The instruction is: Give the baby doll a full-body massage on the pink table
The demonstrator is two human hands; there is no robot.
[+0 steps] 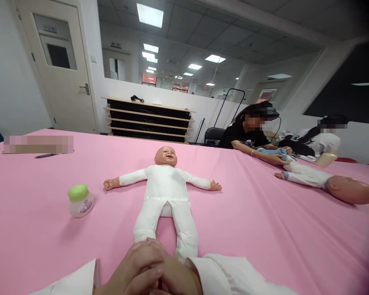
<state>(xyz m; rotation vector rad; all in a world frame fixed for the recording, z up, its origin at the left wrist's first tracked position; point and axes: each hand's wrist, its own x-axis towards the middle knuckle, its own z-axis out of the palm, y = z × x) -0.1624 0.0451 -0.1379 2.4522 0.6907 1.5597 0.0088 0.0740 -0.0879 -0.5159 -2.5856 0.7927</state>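
Note:
A baby doll (167, 184) in a white cloth suit lies on its back on the pink tablecloth (242, 229). Its arms stretch out to both sides and its head points away from me. Close to the doll's feet, my left hand (132, 264) and my right hand (174, 270) are clasped together, fingers wrapped over each other. No object shows in them, though the inner palms are hidden. The lower ends of the doll's legs are partly covered by my hands. Left of the doll stands a small clear jar (81, 206) with a green lid (78, 192).
On the right a second doll (313, 176) lies on the cloth, with a co-worker's hands (275, 159) at its lower end. Another person (320, 141) sits beyond. At the far left, a pen (46, 155) lies by a blurred-out flat item (38, 144). Low shelves (150, 119) stand behind the table.

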